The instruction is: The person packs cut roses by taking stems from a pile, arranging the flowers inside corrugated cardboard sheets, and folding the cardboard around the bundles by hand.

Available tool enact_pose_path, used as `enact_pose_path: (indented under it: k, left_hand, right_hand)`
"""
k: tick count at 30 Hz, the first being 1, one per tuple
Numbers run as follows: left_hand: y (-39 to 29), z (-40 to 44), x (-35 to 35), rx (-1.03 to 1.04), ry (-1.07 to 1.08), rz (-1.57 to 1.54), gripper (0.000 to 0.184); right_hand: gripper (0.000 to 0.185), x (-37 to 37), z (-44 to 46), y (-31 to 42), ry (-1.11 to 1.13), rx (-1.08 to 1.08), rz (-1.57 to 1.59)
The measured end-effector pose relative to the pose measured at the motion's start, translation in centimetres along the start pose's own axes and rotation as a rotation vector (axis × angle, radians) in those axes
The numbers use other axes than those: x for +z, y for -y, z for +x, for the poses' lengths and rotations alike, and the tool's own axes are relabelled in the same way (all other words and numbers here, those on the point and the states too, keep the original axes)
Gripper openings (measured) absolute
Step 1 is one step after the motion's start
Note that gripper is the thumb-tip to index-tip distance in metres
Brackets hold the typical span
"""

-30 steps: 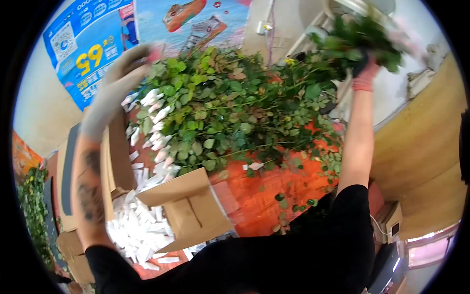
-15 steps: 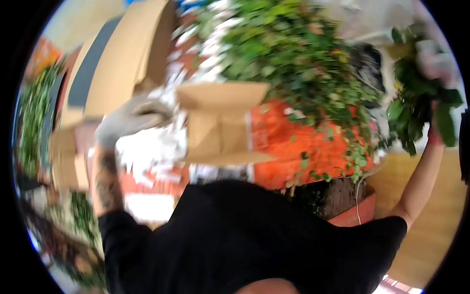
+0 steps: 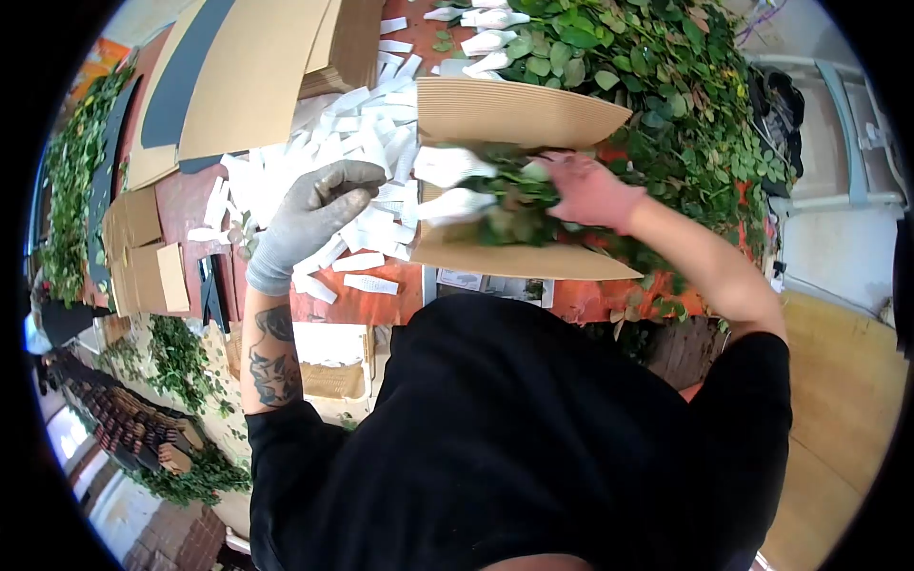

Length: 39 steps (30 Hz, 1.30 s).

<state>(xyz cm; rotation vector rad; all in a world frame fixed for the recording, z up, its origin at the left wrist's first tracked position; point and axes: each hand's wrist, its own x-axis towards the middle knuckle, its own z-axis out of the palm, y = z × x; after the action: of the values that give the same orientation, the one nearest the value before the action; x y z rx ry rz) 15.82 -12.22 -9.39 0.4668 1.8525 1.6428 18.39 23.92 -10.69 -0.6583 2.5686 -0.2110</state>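
My right hand (image 3: pixel 590 193), in a pink glove, grips leafy flower stems (image 3: pixel 519 205) lying on a sheet of corrugated cardboard (image 3: pixel 519 107) with raised sides. Two white-sleeved flower heads (image 3: pixel 452 166) point left at the cardboard's left edge. Motion blurs the stems and the fingertips. My left hand (image 3: pixel 324 214), in a grey glove, hovers over a pile of white paper strips (image 3: pixel 347 143), left of the cardboard. Its fingers are curved, with a gap to the thumb and nothing visible between them.
Leafy stems (image 3: pixel 657 76) with white-sleeved heads are heaped at the back right of the red table (image 3: pixel 400 303). Stacked cardboard sheets (image 3: pixel 252 76) lie at the back left. A black stapler-like tool (image 3: pixel 212 290) sits near the front left edge. Printed paper (image 3: pixel 495 285) shows under the cardboard.
My right hand has swung in from the far right, bringing leafy stems onto the cardboard. My left hand has shifted right beside it, and the view has turned.
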Motion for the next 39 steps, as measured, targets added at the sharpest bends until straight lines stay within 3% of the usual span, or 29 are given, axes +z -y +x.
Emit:
enact_pose_path:
  k: [2,4,7,9,10,12,14,15,16,17,19,20,22,23,25,26,27,29,31,32,34,35,36,38,39]
  left_hand:
    - [-0.5,0.9,1.2,0.033,-0.025,0.177,0.034]
    - [-0.9,1.9,2.4,0.109,0.059,0.356,0.028]
    - [0.8,4.3,4.2,0.091,0.110,0.454,0.035]
    - [3.3,6.6,5.7,0.414,0.004,0.762,0.041]
    - [4.7,7.4,6.2,0.415,0.020,0.762,0.041]
    - [6.7,8.9,6.9,0.426,-0.109,1.027,0.046]
    - [6.0,9.5,7.0,0.467,-0.112,0.933,0.044]
    - [5.5,9.3,7.1,0.390,-0.075,0.928,0.042]
    - [6.6,9.5,7.0,0.475,-0.105,0.898,0.042]
    - [5.5,9.0,7.0,0.384,-0.100,0.906,0.045]
    - [3.9,8.4,7.1,0.251,-0.126,0.822,0.051]
    - [3.8,8.6,7.2,0.264,-0.175,0.761,0.055]
    - [5.0,8.5,6.4,0.119,-0.179,0.505,0.055]
    - [5.7,8.7,6.2,0.120,-0.173,0.505,0.055]
    - [7.4,8.6,5.6,0.176,-0.028,0.631,0.053]
    - [8.0,8.5,5.2,0.232,0.013,0.876,0.051]
    - [8.6,8.3,5.6,0.066,-0.073,0.451,0.049]
    - [12.7,7.2,5.2,0.103,-0.137,0.466,0.043]
    - [11.0,5.8,4.4,0.205,-0.057,0.850,0.037]
    - [6.7,6.4,5.9,0.149,-0.045,0.779,0.035]
    - [6.1,6.4,5.5,0.074,-0.034,0.387,0.033]
    - [6.4,6.4,5.5,0.132,-0.062,0.448,0.036]
    - [6.1,6.2,5.5,0.125,-0.069,0.450,0.036]
    - [5.2,5.8,5.4,0.014,0.045,0.697,0.040]
    - [4.8,5.8,5.1,-0.078,0.087,0.717,0.044]
  right_hand:
    - [0.078,2.5,0.7,0.8,0.077,0.020,-0.390]
    - [0.081,3.5,-0.3,1.0,0.110,0.070,-0.214]
    - [0.076,1.6,-1.9,0.2,0.103,-0.029,-0.199]
    - [0.064,0.4,-2.0,-0.1,-0.096,0.013,-0.189]
    - [0.064,1.2,-1.9,-0.3,-0.097,0.025,-0.179]
    - [0.056,3.0,-0.8,-0.2,-0.589,-0.144,-0.438]
    - [0.059,2.8,1.1,0.9,-0.355,-0.103,-0.174]
    - [0.063,6.5,2.1,-0.2,-0.354,-0.078,-0.210]
    - [0.061,7.2,2.3,0.0,-0.483,-0.140,-0.141]
    - [0.059,6.7,2.5,0.5,-0.269,-0.057,-0.148]
    - [0.062,3.5,1.5,0.9,-0.150,-0.022,-0.101]
    - [0.062,3.7,0.5,0.4,-0.148,-0.004,-0.101]
    - [0.064,3.4,-0.1,0.0,-0.399,-0.068,-0.069]
    - [0.066,2.9,-0.8,-0.1,-0.257,-0.025,-0.042]
    - [0.064,-0.3,-2.7,0.5,-0.196,0.004,-0.054]
    - [0.063,-1.0,-3.5,0.5,-0.141,0.021,-0.074]
    - [0.060,-0.6,-4.0,0.0,-0.266,-0.008,-0.116]
    - [0.049,-0.6,-5.1,-0.7,-0.481,-0.040,-0.156]
    - [0.040,-2.0,-5.1,-0.1,-0.557,0.027,-0.161]
    - [0.039,-2.2,-4.8,0.3,-0.545,0.102,-0.175]
    - [0.039,0.5,-3.4,-0.5,-0.589,0.036,-0.242]
    - [0.039,1.5,-2.9,-0.7,-0.631,0.014,-0.340]
    - [0.039,1.2,-2.2,-0.4,-0.631,0.006,-0.335]
    - [0.036,0.6,-1.1,0.3,-0.329,0.118,-0.319]
    - [0.033,1.0,-0.5,-0.1,-0.338,0.108,-0.303]
